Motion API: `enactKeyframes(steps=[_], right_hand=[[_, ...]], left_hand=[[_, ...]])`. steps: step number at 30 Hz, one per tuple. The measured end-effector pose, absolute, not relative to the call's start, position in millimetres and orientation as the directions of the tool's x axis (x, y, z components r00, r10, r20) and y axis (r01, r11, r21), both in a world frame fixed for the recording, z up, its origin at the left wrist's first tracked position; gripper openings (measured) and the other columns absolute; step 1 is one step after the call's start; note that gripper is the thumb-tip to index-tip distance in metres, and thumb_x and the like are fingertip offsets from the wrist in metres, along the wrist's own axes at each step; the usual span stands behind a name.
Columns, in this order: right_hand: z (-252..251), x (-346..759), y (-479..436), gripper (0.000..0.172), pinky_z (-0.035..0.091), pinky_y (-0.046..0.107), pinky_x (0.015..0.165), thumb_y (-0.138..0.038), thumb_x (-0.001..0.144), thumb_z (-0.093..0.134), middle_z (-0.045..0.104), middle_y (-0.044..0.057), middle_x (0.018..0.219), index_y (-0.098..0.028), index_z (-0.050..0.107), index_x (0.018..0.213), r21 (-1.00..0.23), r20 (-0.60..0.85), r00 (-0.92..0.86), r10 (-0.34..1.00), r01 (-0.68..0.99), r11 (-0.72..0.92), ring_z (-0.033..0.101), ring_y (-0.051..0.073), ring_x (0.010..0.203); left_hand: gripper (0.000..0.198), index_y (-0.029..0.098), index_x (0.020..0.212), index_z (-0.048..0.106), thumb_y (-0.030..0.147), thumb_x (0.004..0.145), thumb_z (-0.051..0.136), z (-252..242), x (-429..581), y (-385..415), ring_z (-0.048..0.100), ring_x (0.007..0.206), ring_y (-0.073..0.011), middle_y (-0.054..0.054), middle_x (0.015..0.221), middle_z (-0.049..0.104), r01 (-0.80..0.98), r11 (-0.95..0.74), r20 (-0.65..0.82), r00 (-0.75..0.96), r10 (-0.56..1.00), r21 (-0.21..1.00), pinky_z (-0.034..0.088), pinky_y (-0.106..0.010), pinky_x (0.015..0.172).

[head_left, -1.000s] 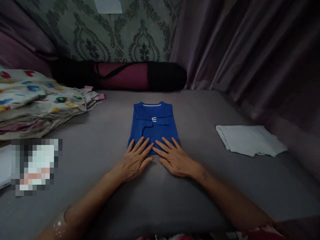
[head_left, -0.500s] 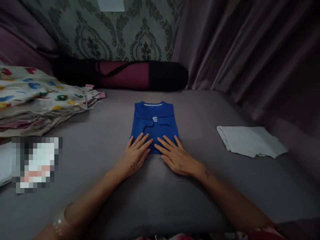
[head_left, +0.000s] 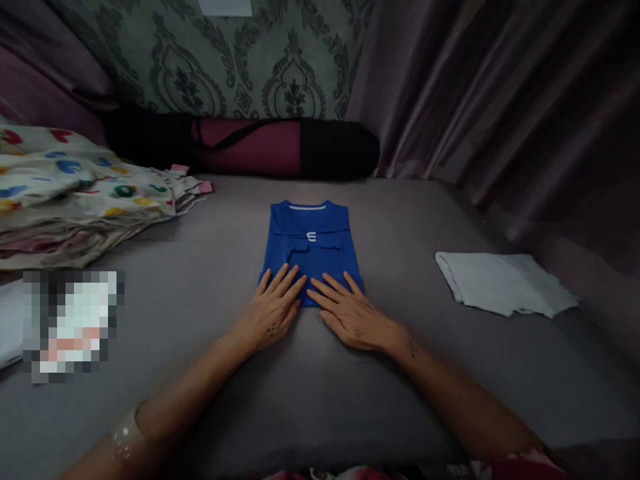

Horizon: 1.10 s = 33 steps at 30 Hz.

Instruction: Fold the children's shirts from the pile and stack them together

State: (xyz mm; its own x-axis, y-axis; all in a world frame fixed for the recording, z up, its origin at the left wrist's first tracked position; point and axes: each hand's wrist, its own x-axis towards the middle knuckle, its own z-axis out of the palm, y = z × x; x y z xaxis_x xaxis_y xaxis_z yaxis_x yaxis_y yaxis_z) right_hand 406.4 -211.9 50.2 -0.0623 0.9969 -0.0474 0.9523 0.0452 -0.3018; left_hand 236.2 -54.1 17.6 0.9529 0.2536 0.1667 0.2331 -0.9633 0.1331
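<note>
A blue shirt [head_left: 313, 220] lies folded on the grey bed sheet [head_left: 220, 267], its neckline at the far end and a small white mark near its middle. Across its near left part, my left hand [head_left: 275, 303] rests palm down with fingers spread. My right hand [head_left: 347, 310] lies flat on the near right part in the same way, fingers apart. Both hands touch the cloth without gripping it, and they cover much of its near edge.
To the right lies a folded white cloth [head_left: 505, 283]. A heap of patterned clothes [head_left: 85, 187] is at the left, above a blurred-out item [head_left: 80, 320]. A black and maroon bolster-shaped bag [head_left: 250, 147] runs along the wall; curtains [head_left: 440, 87] hang at right.
Both hands stay on the near part of the shirt, with the right fingers shifted very slightly left. The whole view has moved a little; the shirt looks unchanged.
</note>
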Motion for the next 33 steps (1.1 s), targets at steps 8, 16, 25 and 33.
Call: enactKeyframes(steps=[8,16,25,33], right_hand=[[46.0,411.1,-217.0,0.054,0.01,0.056,0.12,-0.039,0.102,0.031,0.024,0.005,0.16,-0.023,0.026,0.153,-0.293,-0.061,0.015,0.998,0.956,-0.032,0.013,0.025,0.149],[39.8,417.2,-221.3,0.06,0.009,0.05,0.121,-0.041,0.102,0.025,0.014,0.009,0.162,-0.015,0.017,0.155,-0.267,-0.025,0.106,0.994,0.958,-0.108,0.007,0.022,0.149],[32.2,427.0,-222.9,0.063,0.011,0.048,0.122,-0.042,0.102,0.022,0.012,0.013,0.161,-0.01,0.015,0.155,-0.237,-0.016,0.2,0.98,0.951,-0.198,0.006,0.023,0.149],[36.5,431.6,-217.9,0.064,0.013,0.048,0.121,-0.045,0.102,0.02,0.018,0.014,0.16,-0.008,0.018,0.155,-0.187,-0.023,0.222,0.975,0.957,-0.222,0.011,0.024,0.149]], left_hand=[[0.054,0.022,0.15,0.035,0.042,0.1,0.028,4.5,233.9,-49.3,0.02,0.148,-0.0265,-0.008,0.156,0.034,0.253,-0.956,0.151,0.95,0.275,0.148,0.02,-0.053,0.118],[0.06,0.013,0.151,0.031,0.046,0.101,0.022,5.7,231.5,-45.6,0.018,0.148,-0.0268,-0.013,0.157,0.03,0.362,-0.921,0.167,0.909,0.383,0.143,0.018,-0.051,0.119],[0.065,0.011,0.153,0.025,0.049,0.1,0.02,-2.5,225.7,-34.9,0.018,0.148,-0.0277,-0.015,0.157,0.03,0.407,-0.898,0.163,0.887,0.432,0.167,0.02,-0.05,0.119],[0.063,0.012,0.15,0.031,0.049,0.101,0.016,7.5,223.6,-26.3,0.019,0.148,-0.0259,-0.013,0.157,0.03,0.468,-0.827,0.101,0.849,0.519,0.311,0.018,-0.051,0.119]])
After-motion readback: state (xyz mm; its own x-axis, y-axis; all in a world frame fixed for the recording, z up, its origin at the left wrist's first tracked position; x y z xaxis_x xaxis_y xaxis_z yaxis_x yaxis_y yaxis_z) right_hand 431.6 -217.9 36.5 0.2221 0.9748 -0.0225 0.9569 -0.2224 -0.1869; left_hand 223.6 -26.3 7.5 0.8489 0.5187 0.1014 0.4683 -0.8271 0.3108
